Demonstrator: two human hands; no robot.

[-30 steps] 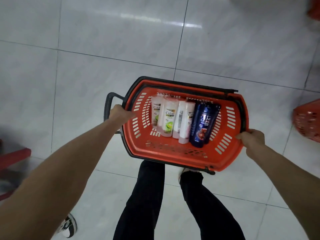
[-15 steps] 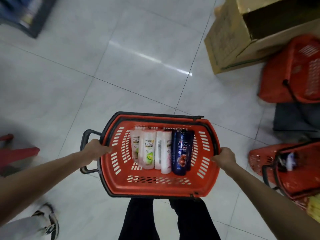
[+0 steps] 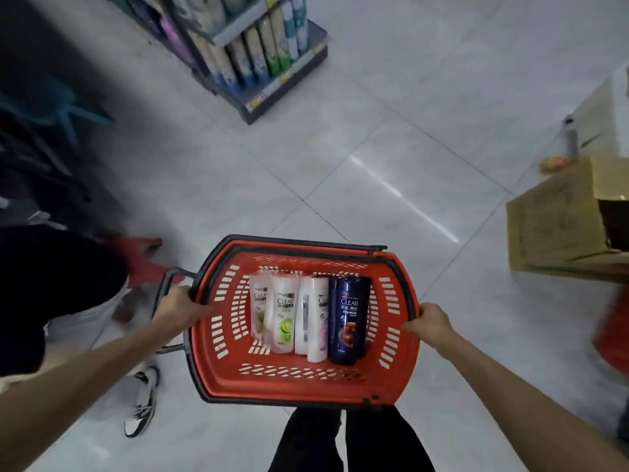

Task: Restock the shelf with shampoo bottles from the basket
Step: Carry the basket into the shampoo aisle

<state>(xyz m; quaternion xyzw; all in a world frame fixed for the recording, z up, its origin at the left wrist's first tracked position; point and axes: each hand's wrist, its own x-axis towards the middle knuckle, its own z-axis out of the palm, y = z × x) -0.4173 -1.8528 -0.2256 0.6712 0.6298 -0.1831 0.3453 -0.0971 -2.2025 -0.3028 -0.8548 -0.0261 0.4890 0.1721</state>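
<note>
I carry a red plastic basket (image 3: pixel 299 379) in front of me, level, above the floor. My left hand (image 3: pixel 180 310) grips its left rim and my right hand (image 3: pixel 430 323) grips its right rim. Inside lie several shampoo bottles side by side: white ones with green labels (image 3: pixel 282 318), white-pink ones (image 3: pixel 315 321) and dark blue ones (image 3: pixel 349 318). A shelf (image 3: pixel 258 46) stocked with upright bottles stands ahead at the upper left, well beyond the basket.
Another person in black top and sneakers (image 3: pixel 51 294) stands close on my left by a red stool (image 3: pixel 143 257). Cardboard boxes (image 3: pixel 561 216) sit on the floor at right, with a red basket (image 3: pixel 612 335) at the right edge. Pale tiled floor lies between me and the shelf.
The view has swung up and left: the stocked shelf has come into sight ahead, and the cardboard box slid to the right. Both hands keep the same hold on the basket.
</note>
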